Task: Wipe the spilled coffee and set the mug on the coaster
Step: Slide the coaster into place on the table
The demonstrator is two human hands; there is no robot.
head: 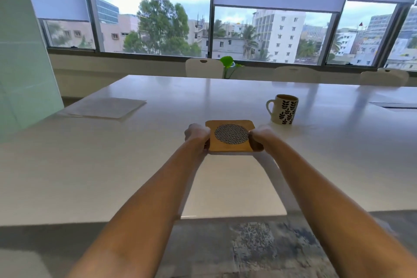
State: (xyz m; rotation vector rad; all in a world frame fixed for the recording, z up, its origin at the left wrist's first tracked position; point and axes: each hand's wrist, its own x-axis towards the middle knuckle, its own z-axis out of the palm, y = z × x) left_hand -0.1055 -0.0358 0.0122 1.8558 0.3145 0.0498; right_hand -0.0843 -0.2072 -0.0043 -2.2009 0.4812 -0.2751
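Head cam has both hands, left (196,136) and right (259,136), curled shut on the coaster (230,136) mid-desk (112,165), mug (283,109) just beyond-right, so I'd lay it flat before letting go.

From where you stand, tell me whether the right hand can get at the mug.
Probably yes. The mug stands just beyond and right of the right hand, with bare table between them. But that hand now grips the coaster and must let go first.
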